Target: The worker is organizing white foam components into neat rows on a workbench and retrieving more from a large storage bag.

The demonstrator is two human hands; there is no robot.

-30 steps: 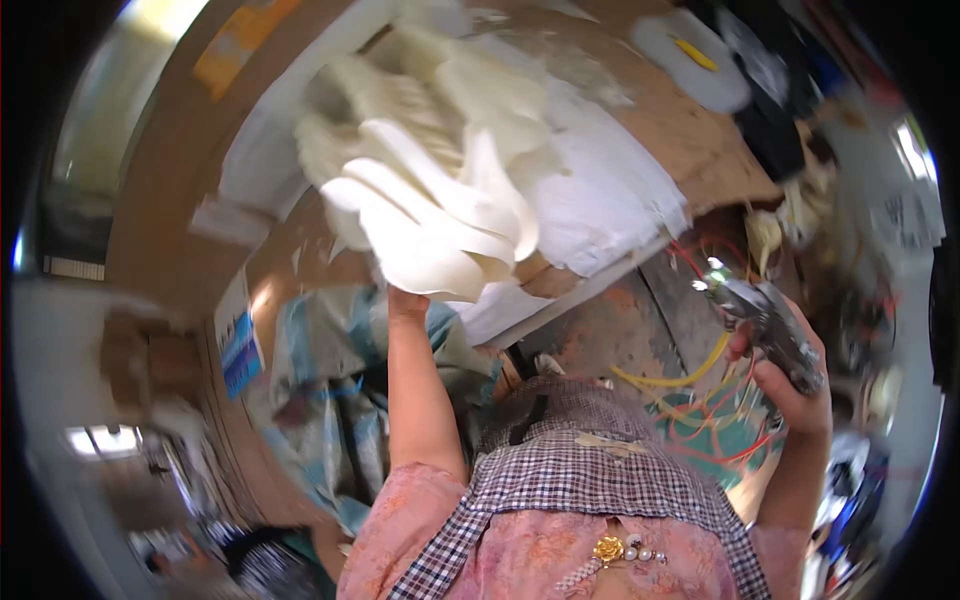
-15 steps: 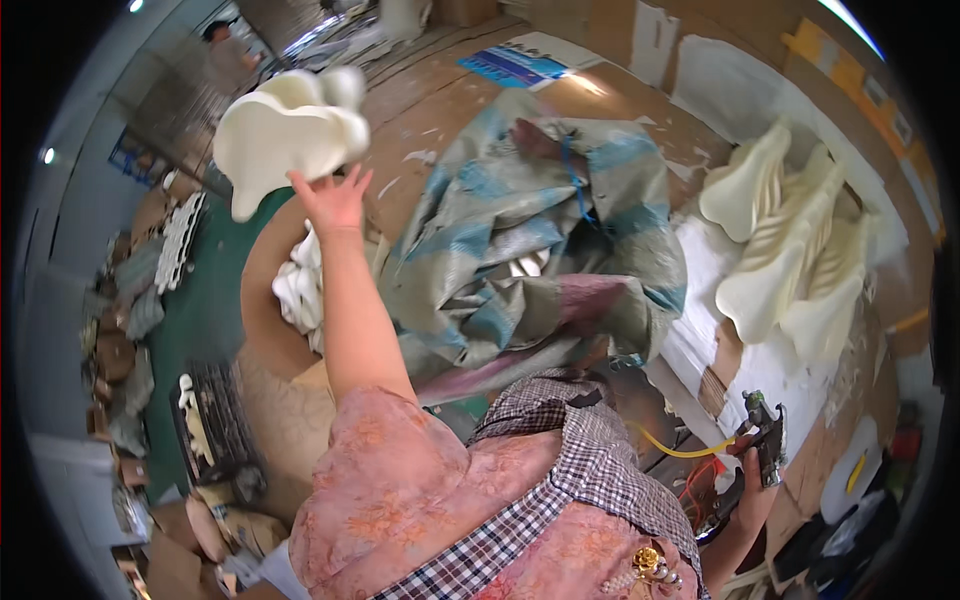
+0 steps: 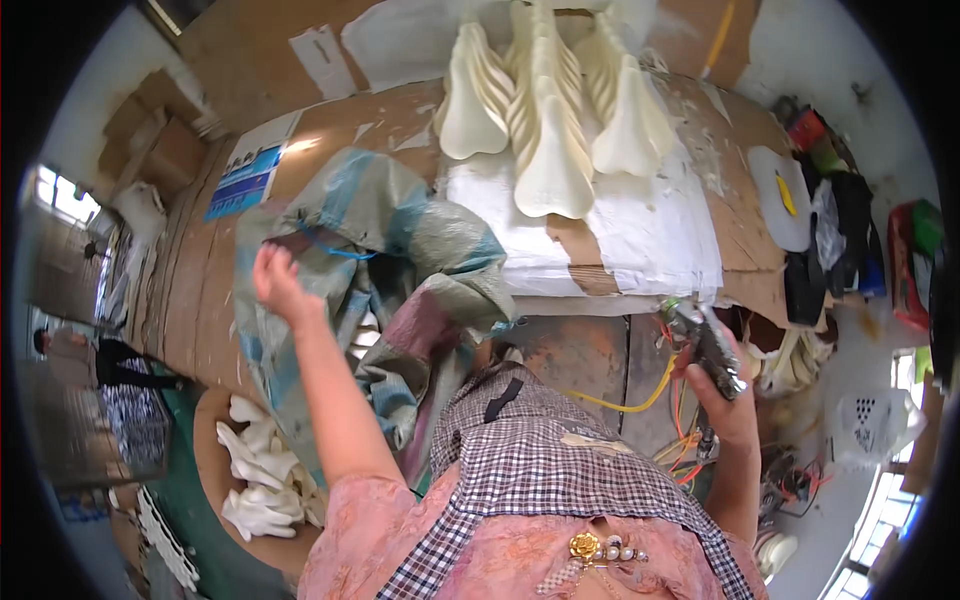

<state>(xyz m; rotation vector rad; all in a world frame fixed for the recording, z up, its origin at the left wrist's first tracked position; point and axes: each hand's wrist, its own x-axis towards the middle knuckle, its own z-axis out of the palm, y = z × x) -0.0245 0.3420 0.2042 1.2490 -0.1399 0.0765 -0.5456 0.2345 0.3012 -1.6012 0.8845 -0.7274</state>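
Note:
My left hand is raised over the left side of a grey-blue woven sack. Its fingers are slightly bent and apart, with nothing in them. The sack lies slumped and wrinkled, and pale pieces show in its opening. My right hand, off to the right, is wrapped round a dark metal hand tool, possibly an air stapler. Its greenish end points toward the bench. Ahead stand stacks of cream moulded, rounded pieces, nested in rows on white sheeting.
A round cardboard container with several white pieces stands at lower left. The cardboard-covered bench spans the front. A yellow hose and orange cords lie below the bench edge. Far left, a person stands. Bags and dark cloth hang at right.
The cream moulded piece beyond my left hand has left that hand and is no longer distinguishable. My view has swung right, and my left hand has lowered. My right hand still holds the tool.

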